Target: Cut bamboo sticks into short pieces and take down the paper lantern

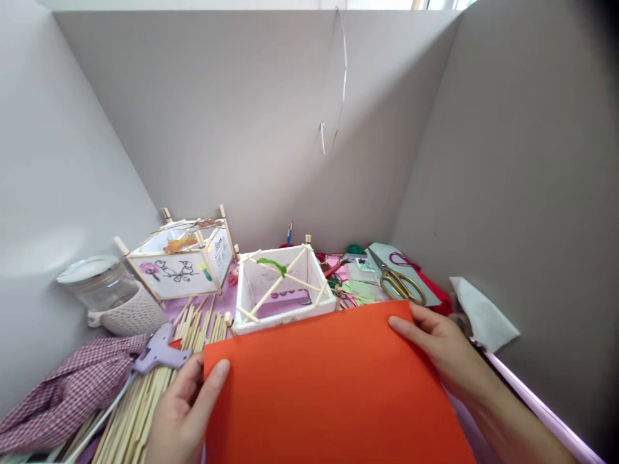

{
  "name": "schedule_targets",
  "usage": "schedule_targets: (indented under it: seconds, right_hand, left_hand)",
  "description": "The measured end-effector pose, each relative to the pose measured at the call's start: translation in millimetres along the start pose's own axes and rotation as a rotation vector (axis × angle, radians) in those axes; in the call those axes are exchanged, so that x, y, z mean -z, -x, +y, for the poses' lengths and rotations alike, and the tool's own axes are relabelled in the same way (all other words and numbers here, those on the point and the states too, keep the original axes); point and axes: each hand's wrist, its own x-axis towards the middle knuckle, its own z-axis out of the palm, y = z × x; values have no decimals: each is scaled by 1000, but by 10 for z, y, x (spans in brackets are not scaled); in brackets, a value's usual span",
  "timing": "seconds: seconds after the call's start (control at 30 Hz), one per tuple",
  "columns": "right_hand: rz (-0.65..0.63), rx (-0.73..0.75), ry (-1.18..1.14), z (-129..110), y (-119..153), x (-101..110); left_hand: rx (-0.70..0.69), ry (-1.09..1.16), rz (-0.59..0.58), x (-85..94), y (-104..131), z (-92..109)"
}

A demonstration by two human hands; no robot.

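A large orange-red sheet [324, 393] is stretched between my two hands at the front. My left hand [186, 403] pinches its upper left corner, thumb on top. At the upper right corner my right hand [442, 345] grips it the same way, fingers behind the sheet. Just beyond the sheet's top edge stands a white open box [285, 319] framed with sticks, crossed sticks and a green tie over its opening. Further left is a second stick-framed box [178, 277] with drawings of birds and flowers on its side. The sheet hides the table below it.
A lilac glue gun [162, 349] lies on many wooden sticks [138, 406] at left, by a checked cloth [82, 386] and a glass jar [109, 293]. Gold-handled scissors [399, 283] lie at back right, near a white cloth [483, 316]. Grey partitions [271, 129] enclose the table.
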Motion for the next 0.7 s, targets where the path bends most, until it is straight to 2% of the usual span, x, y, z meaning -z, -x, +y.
schedule_targets:
  seconds: [0.07, 0.13, 0.3, 0.43, 0.5, 0.6, 0.7]
  right_hand:
    - [-18, 1, -7, 36, 46, 5]
    - [-50, -13, -28, 70, 97, 14]
    - [-161, -98, 17, 180, 218, 65]
    - [-161, -164, 40, 273, 263, 112]
    - [-138, -151, 65, 313, 263, 134]
    - [-53, -60, 256, 394, 241, 167]
    - [12, 32, 540, 508, 209, 187]
  left_hand:
    - [118, 34, -59, 29, -14, -6]
    - [168, 59, -67, 50, -12, -2]
    - [179, 81, -67, 71, 20, 42]
    - [170, 70, -149, 58, 48, 21]
    - [156, 30, -214, 53, 60, -14]
    - [170, -72, -318, 53, 62, -81]
    - [50, -311, -289, 69, 37, -158]
